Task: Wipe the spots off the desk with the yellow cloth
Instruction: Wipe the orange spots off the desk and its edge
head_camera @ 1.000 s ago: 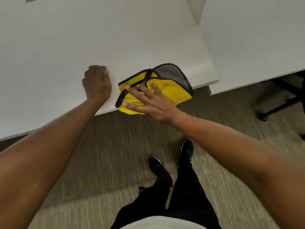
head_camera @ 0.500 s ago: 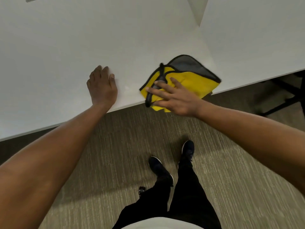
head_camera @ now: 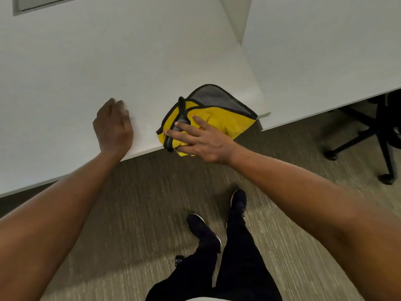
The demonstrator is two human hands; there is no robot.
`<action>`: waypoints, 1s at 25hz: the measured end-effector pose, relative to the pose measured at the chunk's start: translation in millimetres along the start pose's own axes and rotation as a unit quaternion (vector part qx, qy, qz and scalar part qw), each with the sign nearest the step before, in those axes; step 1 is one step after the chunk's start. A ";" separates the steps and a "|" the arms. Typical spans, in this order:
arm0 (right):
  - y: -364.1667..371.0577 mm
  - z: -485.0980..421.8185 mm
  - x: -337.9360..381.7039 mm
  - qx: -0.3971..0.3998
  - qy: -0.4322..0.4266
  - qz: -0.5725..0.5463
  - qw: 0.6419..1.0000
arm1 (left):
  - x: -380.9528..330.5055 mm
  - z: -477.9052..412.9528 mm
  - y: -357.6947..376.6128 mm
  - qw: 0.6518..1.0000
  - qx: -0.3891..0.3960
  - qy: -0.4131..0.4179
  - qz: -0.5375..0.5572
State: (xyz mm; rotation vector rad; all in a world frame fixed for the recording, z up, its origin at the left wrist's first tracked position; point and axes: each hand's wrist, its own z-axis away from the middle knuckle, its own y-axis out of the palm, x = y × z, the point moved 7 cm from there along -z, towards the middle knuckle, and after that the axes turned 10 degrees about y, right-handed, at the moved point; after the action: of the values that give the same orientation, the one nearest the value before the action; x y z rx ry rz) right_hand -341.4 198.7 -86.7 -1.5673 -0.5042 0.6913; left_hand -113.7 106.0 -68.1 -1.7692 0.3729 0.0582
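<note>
The yellow cloth (head_camera: 223, 119), edged in black with a grey underside folded up, lies bunched on the white desk (head_camera: 86, 68) near its front right corner and slightly overhangs the front edge. My right hand (head_camera: 199, 141) presses down on the cloth's near left part, fingers spread over it. To the left of the cloth and apart from it, my left hand (head_camera: 114, 126) rests palm down on the desk by the front edge, holding nothing. I cannot make out distinct spots on the desk surface.
A second white desk (head_camera: 325, 51) stands to the right across a narrow gap. A black office chair base (head_camera: 373, 137) sits under it. My legs and black shoes (head_camera: 204, 233) stand on grey carpet. A grey panel (head_camera: 43, 3) is set in the desk's far left.
My right hand swept the cloth right to the desk's corner, then drew it back a little to the left. My left hand went from curled to lying flatter on the desk.
</note>
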 end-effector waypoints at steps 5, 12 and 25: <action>3.5 82.2 -93.4 0.006 0.045 0.053 0.998 | -1.9 -1.6 0.2 1.000 0.000 0.009 -0.021; -4.3 146.8 -168.5 0.062 0.099 0.051 0.992 | -0.5 1.6 3.9 1.000 0.014 -0.006 0.001; 1.4 28.2 -27.3 -0.044 0.010 0.006 0.999 | 35.4 17.4 -35.9 0.997 0.058 0.006 -0.046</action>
State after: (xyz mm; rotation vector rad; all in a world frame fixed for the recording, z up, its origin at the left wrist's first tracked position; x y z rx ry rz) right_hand -380.6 200.4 -85.2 -1.6603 -0.5167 0.6688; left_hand -67.2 121.5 -46.8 -1.6708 0.2966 -0.0393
